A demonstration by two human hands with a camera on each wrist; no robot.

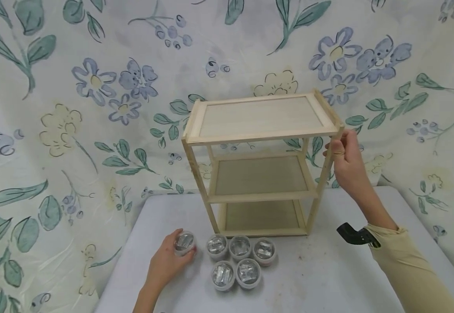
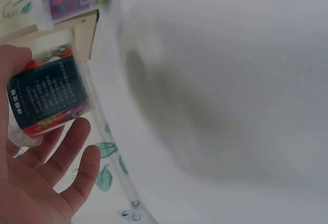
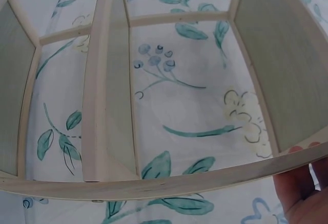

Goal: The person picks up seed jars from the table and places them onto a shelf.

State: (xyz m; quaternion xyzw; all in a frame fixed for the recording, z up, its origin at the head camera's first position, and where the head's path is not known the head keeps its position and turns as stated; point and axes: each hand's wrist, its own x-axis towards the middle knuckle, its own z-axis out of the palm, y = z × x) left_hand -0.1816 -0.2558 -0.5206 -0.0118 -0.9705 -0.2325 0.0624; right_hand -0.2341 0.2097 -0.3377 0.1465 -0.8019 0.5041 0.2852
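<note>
Jar (image 1: 184,242) near the bench's (image 1: 328,278) front edge sat in the left hand's (image 1: 167,263) curled grip; right hand (image 1: 348,163) gripped the shelf's (image 1: 260,130) post. Lifting seemed next.

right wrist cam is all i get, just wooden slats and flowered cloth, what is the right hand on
Observer: The right hand holds the front right post of a pale wooden three-tier shelf rack, just under its top tray.
Operator: and the left hand
Observer: The left hand grips a small clear-lidded round jar on the white table.
Operator: more jars
Observer: Five more jars stand clustered before the rack.
</note>
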